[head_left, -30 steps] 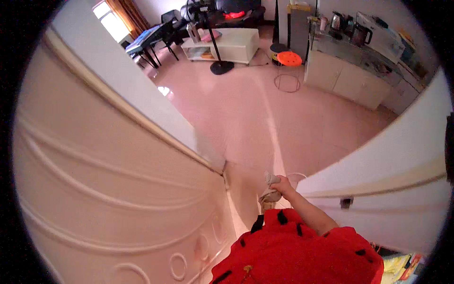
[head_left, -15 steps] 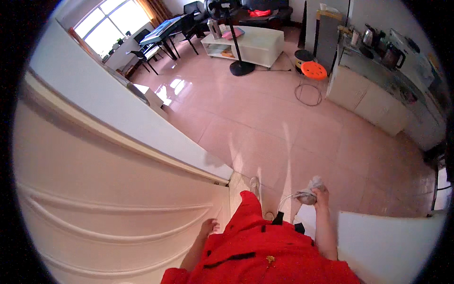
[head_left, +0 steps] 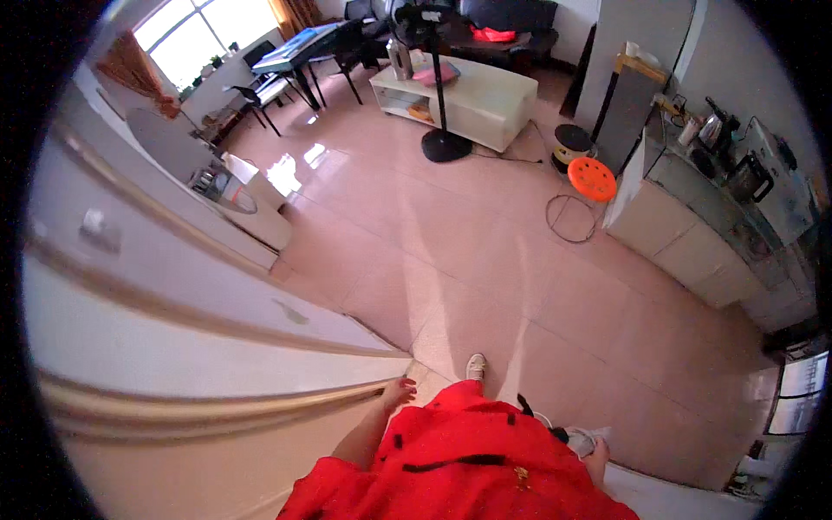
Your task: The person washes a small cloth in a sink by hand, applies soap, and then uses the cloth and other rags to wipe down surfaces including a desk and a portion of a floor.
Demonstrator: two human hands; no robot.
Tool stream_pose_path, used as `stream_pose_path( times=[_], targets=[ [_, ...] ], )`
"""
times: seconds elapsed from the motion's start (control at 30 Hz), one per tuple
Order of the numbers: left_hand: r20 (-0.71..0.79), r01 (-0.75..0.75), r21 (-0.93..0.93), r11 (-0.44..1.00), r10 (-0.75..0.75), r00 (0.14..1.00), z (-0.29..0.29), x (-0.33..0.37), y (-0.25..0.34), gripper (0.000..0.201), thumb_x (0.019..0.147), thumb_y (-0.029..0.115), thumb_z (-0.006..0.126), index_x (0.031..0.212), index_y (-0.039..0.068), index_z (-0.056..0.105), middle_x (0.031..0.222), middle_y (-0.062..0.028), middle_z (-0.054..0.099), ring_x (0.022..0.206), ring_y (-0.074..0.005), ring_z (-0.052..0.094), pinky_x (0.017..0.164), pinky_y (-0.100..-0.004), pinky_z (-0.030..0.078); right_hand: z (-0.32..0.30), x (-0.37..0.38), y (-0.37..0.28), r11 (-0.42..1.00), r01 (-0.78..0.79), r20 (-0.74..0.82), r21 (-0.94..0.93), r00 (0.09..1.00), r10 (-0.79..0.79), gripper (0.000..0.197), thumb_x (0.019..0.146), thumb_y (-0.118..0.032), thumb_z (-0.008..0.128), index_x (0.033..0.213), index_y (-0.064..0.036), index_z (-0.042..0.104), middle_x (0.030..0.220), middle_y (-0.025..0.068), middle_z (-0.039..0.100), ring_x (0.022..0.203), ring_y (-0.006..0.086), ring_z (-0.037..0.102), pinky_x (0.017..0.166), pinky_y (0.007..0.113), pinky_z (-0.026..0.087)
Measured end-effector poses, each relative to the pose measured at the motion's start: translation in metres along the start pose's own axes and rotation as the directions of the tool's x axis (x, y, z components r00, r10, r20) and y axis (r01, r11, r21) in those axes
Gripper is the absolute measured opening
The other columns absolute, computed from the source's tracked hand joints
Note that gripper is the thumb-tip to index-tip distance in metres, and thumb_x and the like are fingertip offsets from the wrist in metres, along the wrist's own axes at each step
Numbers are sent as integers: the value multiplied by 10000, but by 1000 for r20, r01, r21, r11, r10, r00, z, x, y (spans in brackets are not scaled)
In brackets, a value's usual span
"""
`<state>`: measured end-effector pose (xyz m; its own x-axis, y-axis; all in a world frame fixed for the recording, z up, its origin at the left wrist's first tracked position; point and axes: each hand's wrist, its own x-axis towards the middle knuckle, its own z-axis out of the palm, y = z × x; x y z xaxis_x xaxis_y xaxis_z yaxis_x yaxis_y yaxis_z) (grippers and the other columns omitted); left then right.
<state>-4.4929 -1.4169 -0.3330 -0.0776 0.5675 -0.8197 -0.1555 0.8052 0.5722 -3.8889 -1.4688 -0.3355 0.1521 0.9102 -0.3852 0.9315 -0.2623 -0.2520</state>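
Note:
In my right hand [head_left: 599, 457], low on the right beside my red clothing [head_left: 472, 446], is a crumpled greyish-white cloth [head_left: 582, 440]. A white cord [head_left: 542, 419] loops out beside it, partly hidden by my clothes. My left hand [head_left: 399, 393] holds nothing and its fingers are loosely apart. It is next to the edge of the door frame [head_left: 368, 395]; whether it touches the frame I cannot tell. One light-coloured shoe [head_left: 476, 367] shows on the floor ahead of me.
Pink tiles [head_left: 468, 243] cover the floor. Ahead stand a black fan [head_left: 444, 143] and a white coffee table [head_left: 494, 95]. An orange stool [head_left: 593, 179] stands by the cabinet [head_left: 680, 230] on the right. A dark table [head_left: 299, 52] with chairs is far left.
I have moved forward past the door, and the room appears nearer. My right hand has dropped closer to my side with the cloth. My left hand has shifted up to the door frame.

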Motion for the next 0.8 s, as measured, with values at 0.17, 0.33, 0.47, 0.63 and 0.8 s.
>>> stream_pose_path(
  times=[0.17,0.33,0.47,0.63,0.8],
  targets=[
    [-102,-42,-20,999,40,994,-5,35,58,331,774,101,593,1091,29,530,839,-76,605,647,-149,587,519,-249,447,-97,58,-129,896,17,-24,444,1000,-7,405,721,-161,626,1094,-49,515,1014,105,562,921,253,553,826,345,452],
    [-98,-75,-96,993,66,993,1,52,122,275,788,81,586,1048,20,522,808,-57,581,631,-124,562,510,-222,427,-83,158,-152,-100,-228,245,969,942,228,355,727,-87,620,1060,-25,512,958,83,572,861,225,578,750,343,486],
    [-192,-88,-129,988,62,979,6,78,146,237,798,90,581,1018,25,523,782,-58,572,582,-119,543,471,-219,410,-93,244,-179,-143,-240,278,960,874,399,287,716,0,601,995,13,536,908,95,591,811,235,595,671,363,512],
    [-312,-38,-242,970,-41,949,12,94,133,254,804,92,564,1045,27,517,787,-76,582,577,-136,558,474,-225,426,-112,380,-188,123,-248,184,961,903,389,322,688,15,616,997,27,530,931,115,584,809,244,593,671,352,509],
    [-322,20,-327,945,-131,938,50,99,149,333,808,119,559,1121,32,487,836,-84,601,616,-146,589,536,-248,462,-163,513,-265,241,-260,150,935,906,395,396,654,42,625,1033,29,511,951,127,579,832,241,591,691,351,506]
  ],
)
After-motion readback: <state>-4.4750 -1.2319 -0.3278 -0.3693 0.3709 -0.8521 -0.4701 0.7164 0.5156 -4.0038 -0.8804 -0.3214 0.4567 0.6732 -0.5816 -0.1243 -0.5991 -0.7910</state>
